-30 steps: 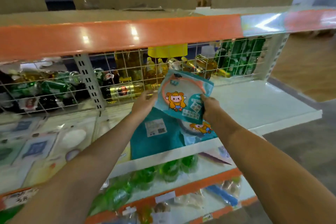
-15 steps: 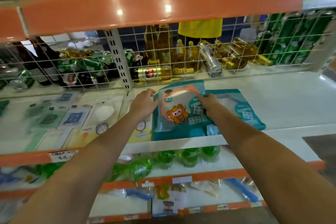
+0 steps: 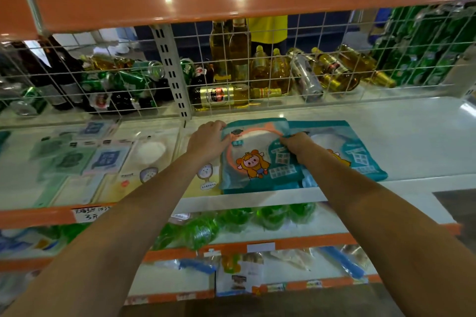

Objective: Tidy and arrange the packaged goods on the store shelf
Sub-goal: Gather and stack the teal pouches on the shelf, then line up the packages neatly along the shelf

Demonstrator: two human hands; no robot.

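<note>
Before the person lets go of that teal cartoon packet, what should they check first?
1. Left hand holds the teal packet at its left edge: ok.
2. Right hand pinches its right side: ok.
3. Packet lies flat on the teal stack: ok.
4. Edges line up with the neighbouring teal packet: not ok, they overlap.
5. Packet clear of the white shelf front edge: ok.
6. Stack underneath is even: cannot tell.

The white shelf [image 3: 386, 136] has an orange front edge to the left. A teal cartoon packet [image 3: 257, 159] lies flat near the front edge, on top of others of its kind; a matching packet [image 3: 358, 154] overlaps just to its right. Left of it lie flat pale packets [image 3: 108, 159]. Behind it stands a wire grid [image 3: 257, 80].
</note>
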